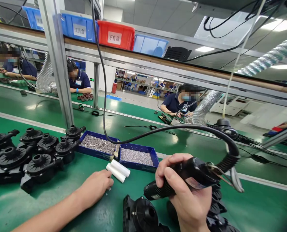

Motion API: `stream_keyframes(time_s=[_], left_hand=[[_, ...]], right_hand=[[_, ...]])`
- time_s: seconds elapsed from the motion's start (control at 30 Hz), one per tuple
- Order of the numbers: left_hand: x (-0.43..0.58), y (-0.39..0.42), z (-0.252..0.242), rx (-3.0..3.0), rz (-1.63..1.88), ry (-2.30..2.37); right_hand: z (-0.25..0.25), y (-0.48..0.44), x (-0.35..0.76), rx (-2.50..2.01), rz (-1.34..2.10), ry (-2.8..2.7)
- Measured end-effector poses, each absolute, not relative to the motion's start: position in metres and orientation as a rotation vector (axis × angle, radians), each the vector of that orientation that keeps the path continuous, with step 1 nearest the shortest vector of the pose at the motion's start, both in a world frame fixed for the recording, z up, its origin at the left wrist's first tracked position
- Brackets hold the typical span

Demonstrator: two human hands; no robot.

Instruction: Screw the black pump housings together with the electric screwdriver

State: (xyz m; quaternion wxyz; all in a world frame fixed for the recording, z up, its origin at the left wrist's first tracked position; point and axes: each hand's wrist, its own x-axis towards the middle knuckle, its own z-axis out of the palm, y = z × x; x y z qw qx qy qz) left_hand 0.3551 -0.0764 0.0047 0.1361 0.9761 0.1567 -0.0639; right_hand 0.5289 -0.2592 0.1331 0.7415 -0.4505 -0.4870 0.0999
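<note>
My right hand [185,193] is wrapped round a black electric screwdriver [174,177], which is tilted with its nose down to the left. Just below that nose is a black pump housing [143,214] with a round port on top. My left hand [96,185] rests on the green bench with its fingers curled together; what they hold, if anything, is hidden. Tiny shiny metal pieces [109,190] lie beside its fingertips. Two white cylinders [118,170] lie right next to those fingers.
Blue trays hold small screws [98,144] and tiny metal parts [137,157]. Several black pump housings [39,164] crowd the left; more lie under my right forearm. A black cable [182,126] arches over the bench. Co-workers sit across, beyond a metal post [56,61].
</note>
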Motion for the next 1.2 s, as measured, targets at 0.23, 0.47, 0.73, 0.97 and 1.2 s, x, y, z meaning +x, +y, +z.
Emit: stream_keyframes(time_s=[0.23,0.47,0.73,0.97,1.2], left_hand=[[0.358,-0.097,0.026,2.881,-0.334,0.508],[0.359,-0.098,0.0,2.883,-0.258,0.534],[0.361,-0.087,-0.015,2.741,-0.108,0.529],[0.365,-0.114,-0.004,2.815,-0.237,0.651],[0.364,-0.145,-0.004,1.456,-0.15,0.679]], right_hand=[[0.133,-0.259,0.529,-0.971,0.232,-1.078],[0.13,-0.261,0.529,-0.989,0.207,-1.083],[0.132,-0.26,0.518,-1.025,0.206,-0.979],[0.132,-0.261,0.521,-0.996,0.204,-1.083],[0.135,-0.27,0.519,-0.947,0.242,-1.065]])
